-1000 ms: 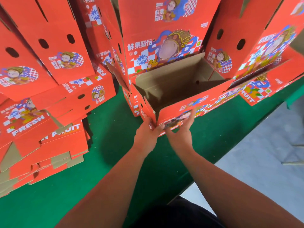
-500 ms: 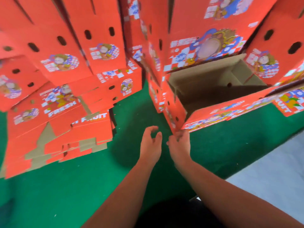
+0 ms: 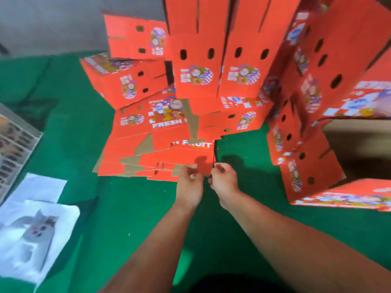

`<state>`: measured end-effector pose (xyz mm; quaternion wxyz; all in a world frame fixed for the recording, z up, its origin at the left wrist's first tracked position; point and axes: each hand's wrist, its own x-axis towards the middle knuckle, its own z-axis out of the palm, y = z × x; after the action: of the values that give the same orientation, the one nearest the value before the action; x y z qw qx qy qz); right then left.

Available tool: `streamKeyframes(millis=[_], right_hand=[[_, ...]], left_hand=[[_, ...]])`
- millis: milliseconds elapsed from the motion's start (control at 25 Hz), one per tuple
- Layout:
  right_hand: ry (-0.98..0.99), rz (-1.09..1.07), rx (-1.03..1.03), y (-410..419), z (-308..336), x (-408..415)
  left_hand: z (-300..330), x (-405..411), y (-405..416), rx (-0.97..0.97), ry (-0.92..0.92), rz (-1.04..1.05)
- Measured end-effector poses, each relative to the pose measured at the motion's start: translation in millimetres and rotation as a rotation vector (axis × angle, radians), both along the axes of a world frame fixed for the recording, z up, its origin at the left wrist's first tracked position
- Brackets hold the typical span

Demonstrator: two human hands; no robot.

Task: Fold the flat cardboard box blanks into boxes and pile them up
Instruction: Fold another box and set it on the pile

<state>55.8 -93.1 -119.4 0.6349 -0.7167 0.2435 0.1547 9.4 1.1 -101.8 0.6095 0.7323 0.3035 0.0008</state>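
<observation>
Both hands at near-right corner of flat red cardboard blank stack (image 3: 156, 157): left hand (image 3: 189, 185) pinching top blank's edge, right hand (image 3: 224, 180) curled, grip unclear.

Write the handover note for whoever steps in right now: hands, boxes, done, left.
Left hand: pinching the near edge of the top flat blank.
Right hand: fingers curled at the same edge; grip unclear.
Flat blanks lie stacked on the green table.
Done: folded boxes piled behind; an open box stands right.
Left: lift this blank, fold it, pile it, then the rest.
</observation>
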Motion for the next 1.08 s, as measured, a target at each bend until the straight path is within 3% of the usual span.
streamKeyframes(millis=[120, 280, 560, 800, 1000, 1080], right_hand=[[-0.125, 0.331, -0.250, 17.0, -3.3, 23.2], [-0.389, 0.808, -0.590, 18.5, -6.8, 50.2], [-0.477, 0.758, -0.828, 4.3, 8.8, 151.1], [-0.529, 0.885, -0.730, 16.1, -13.5, 158.3], [-0.287, 1.211, -0.954, 15.9, -38.7, 131.3], [-0.268, 1.254, -1.010, 12.2, -42.2, 119.2]], left_hand=[[13.0, 14.8, 30.6, 0.123, 0.020, -0.114], [9.4, 55.0, 78.1, 0.699, 0.164, -0.439], [-13.0, 118.6, 119.9, 0.978, 0.529, -0.827], [-44.6, 72.2, 101.8, 1.138, 0.320, -0.782], [-57.8, 14.0, 73.4, 1.308, -0.098, -0.869], [-55.3, 12.3, 78.3, 1.216, -0.031, -0.800]])
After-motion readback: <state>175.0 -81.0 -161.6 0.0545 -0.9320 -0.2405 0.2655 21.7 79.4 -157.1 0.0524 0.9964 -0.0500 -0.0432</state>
